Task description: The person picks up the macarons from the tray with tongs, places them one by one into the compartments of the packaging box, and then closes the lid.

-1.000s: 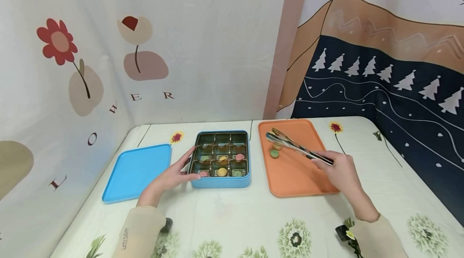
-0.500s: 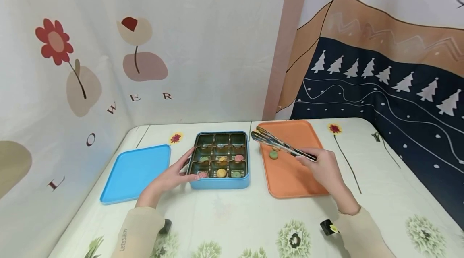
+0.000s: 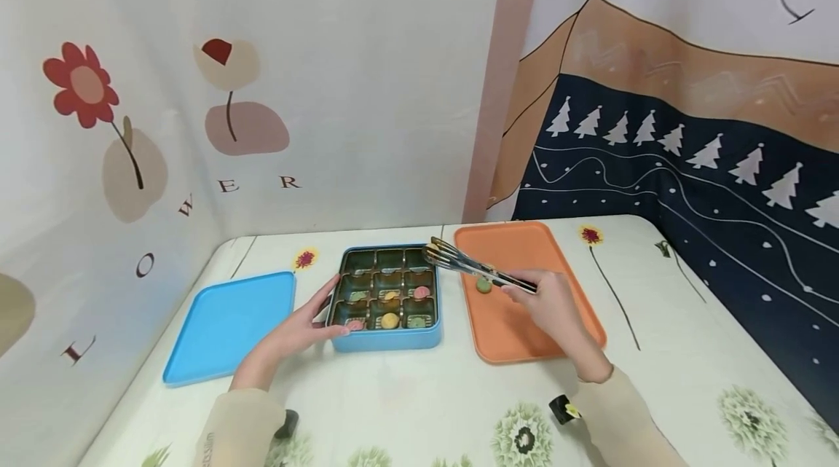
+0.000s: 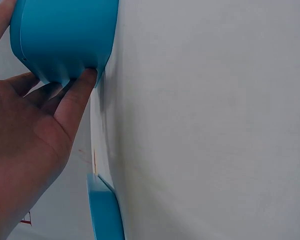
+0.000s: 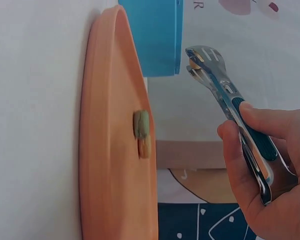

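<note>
My right hand (image 3: 547, 303) grips metal tongs (image 3: 475, 268) with dark handles. Their tips pinch a small yellowish macaron (image 5: 194, 64) over the back right corner of the blue box (image 3: 393, 341). Inside the box is a dark divided insert; pink, yellow and green macarons sit in its middle and front rows, among them a yellow macaron (image 3: 390, 320) at front centre. My left hand (image 3: 298, 328) holds the box at its front left corner, thumb by the front rim and fingers against the left side. On the orange tray (image 3: 518, 339) lie a green macaron (image 5: 141, 124) and a tan macaron (image 5: 144, 148).
A flat blue lid (image 3: 229, 325) lies left of the box. The orange tray stands to the right of the box, with a strip of flowered tablecloth (image 3: 452, 328) between them. Printed curtains (image 3: 367, 88) hang behind and beside the table.
The right hand has carried the tongs leftward from above the orange tray to the box's back right corner. The left hand stays on the box. The head view has shifted slightly.
</note>
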`<state>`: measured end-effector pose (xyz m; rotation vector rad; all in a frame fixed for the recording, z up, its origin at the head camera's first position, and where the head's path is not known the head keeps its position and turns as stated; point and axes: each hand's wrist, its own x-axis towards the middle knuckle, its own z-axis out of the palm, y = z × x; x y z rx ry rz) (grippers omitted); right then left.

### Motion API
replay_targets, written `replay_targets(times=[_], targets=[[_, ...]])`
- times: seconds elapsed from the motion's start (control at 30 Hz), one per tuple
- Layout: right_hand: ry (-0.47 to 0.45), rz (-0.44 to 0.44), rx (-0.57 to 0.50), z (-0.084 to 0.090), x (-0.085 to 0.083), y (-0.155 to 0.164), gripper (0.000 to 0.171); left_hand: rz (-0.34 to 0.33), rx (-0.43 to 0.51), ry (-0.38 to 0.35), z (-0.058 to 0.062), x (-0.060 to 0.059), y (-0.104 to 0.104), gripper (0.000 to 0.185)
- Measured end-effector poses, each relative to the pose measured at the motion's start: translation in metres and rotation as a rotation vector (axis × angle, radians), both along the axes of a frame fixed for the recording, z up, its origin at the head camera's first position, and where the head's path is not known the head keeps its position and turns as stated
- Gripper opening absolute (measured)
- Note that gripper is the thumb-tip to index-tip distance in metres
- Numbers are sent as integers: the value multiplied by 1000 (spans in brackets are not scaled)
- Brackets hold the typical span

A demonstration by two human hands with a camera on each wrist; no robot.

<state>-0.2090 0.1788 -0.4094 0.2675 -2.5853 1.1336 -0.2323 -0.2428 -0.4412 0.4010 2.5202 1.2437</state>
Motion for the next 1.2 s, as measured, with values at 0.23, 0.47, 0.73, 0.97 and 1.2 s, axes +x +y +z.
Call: replay_targets(times=[0.23,0.47,0.73,0.97,1.2], targets=[[-15,2,-4,-4,-5,-11,26,-2,-1,-1,0,3,-2,100],[-16,10,-10,-5,-7,-14,28,0,24,8,-1,2,-3,99],[-20,12,-10,-4,-8,-14,29,-1,12,-1,3,1,0,99],[-34,9,2,-4,-7,-13,31,-8,-13,-2,5,0,0,100],[-35,16,0,-5,-5,-13,32,-9,-5,-14,2,1,-1,100]])
